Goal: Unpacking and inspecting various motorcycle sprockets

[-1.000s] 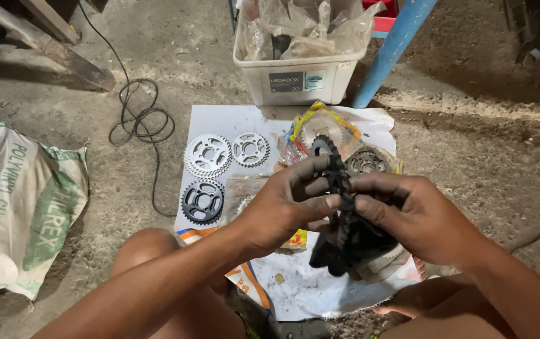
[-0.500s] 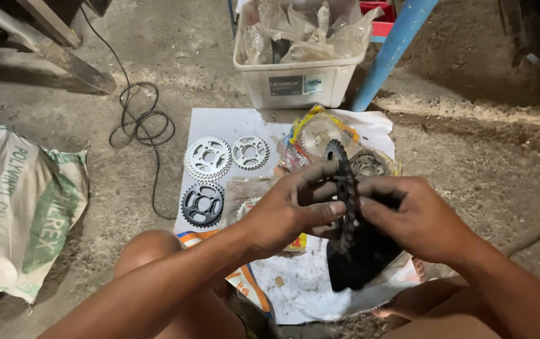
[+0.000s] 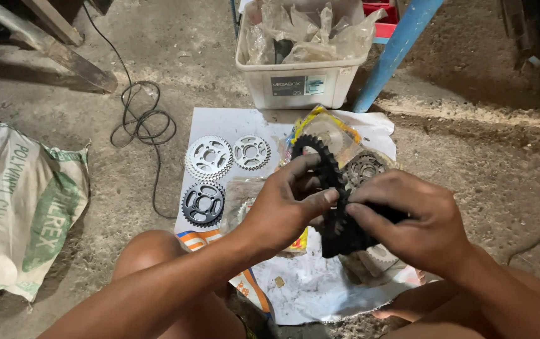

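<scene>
While both hands meet above the paper sheet (image 3: 219, 122), a black sprocket (image 3: 320, 160) stands on edge between them, its toothed arc rising clear over the knuckles. The left hand (image 3: 279, 207) is clamped on it, thumb pressed to the near face and fingers curled round the rim. The right hand (image 3: 417, 220) closes over the lower part, where a dark mass, perhaps a black bag or wrapper, hangs below the palm; what it is stays hard to make out, and the sprocket's lower half is hidden behind the fingers.

On the sheet lie two silver sprockets (image 3: 209, 158) side by side, with a smaller black sprocket (image 3: 203, 204) just below the larger one. More parts in clear packets (image 3: 361, 166) sit behind the hands, partly covered. A white tub (image 3: 301, 85) stuffed with plastic bags stands at the sheet's far edge, its top cut off by the frame, beside a blue post (image 3: 395, 47). A printed sack (image 3: 22, 207) lies well to the left, near a coiled cable (image 3: 141, 119).
</scene>
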